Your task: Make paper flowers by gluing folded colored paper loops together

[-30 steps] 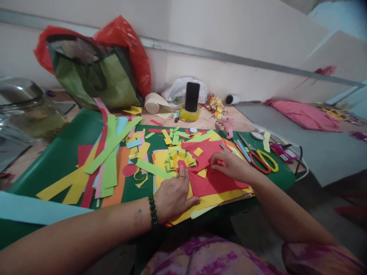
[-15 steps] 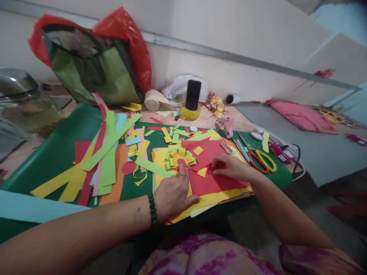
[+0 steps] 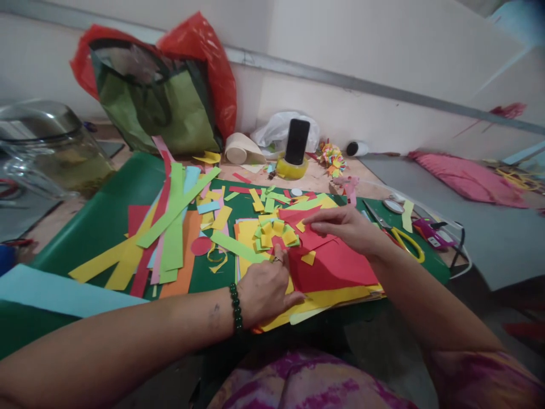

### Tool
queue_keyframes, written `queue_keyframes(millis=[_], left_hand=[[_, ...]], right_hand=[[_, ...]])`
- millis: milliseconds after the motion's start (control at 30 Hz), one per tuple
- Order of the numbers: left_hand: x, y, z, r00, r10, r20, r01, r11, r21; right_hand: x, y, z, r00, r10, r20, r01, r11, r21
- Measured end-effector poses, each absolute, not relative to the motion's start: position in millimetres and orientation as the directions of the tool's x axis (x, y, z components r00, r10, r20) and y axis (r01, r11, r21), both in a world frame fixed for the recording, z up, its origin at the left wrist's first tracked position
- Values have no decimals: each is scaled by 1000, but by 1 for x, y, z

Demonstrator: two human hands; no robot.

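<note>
My left hand point(image 3: 266, 292) lies over the stacked paper with its index finger stretched onto the red middle of a paper flower and its thumb apart. The paper flower point(image 3: 269, 232) is a ring of folded yellow and green pieces. My right hand point(image 3: 351, 227) reaches over the red paper point(image 3: 336, 267), its thumb and fingertips together at the edge of a small yellow paper square point(image 3: 301, 226). The fingertips partly cover that square. Another small yellow piece point(image 3: 309, 258) lies on the red paper, nearer to me.
Long paper strips point(image 3: 174, 227) spread on the green mat point(image 3: 102, 187) at left. Scissors point(image 3: 402, 241) and a pink glue gun point(image 3: 349, 188) with its cord lie right. Behind stand a phone point(image 3: 297, 141) on a tape roll point(image 3: 292, 167), a green bag point(image 3: 157, 108) and a glass jug point(image 3: 55, 147).
My right hand has moved left and away from me over the red paper to the small yellow square. The left hand stays on the flower. The view has shifted slightly.
</note>
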State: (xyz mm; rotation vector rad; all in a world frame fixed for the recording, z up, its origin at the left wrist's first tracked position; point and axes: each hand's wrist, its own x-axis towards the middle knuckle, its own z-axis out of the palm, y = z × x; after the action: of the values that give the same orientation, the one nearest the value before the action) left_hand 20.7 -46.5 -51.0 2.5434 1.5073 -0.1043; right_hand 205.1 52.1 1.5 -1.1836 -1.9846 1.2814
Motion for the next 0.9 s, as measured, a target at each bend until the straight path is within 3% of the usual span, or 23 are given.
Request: queue_keyframes(millis=[367, 667, 900], left_hand=[[21, -46, -50, 498, 848, -180, 866, -479, 142], [20, -46, -52, 502, 850, -160, 864, -484, 141], [21, -46, -53, 499, 854, -146, 862, -474, 178]], right_hand=[[159, 72, -31, -480, 876, 38, 668, 393, -632], [163, 66, -49, -560, 780, 279, 612, 617, -496], [163, 57, -49, -582, 757, 299, 640, 652, -405]])
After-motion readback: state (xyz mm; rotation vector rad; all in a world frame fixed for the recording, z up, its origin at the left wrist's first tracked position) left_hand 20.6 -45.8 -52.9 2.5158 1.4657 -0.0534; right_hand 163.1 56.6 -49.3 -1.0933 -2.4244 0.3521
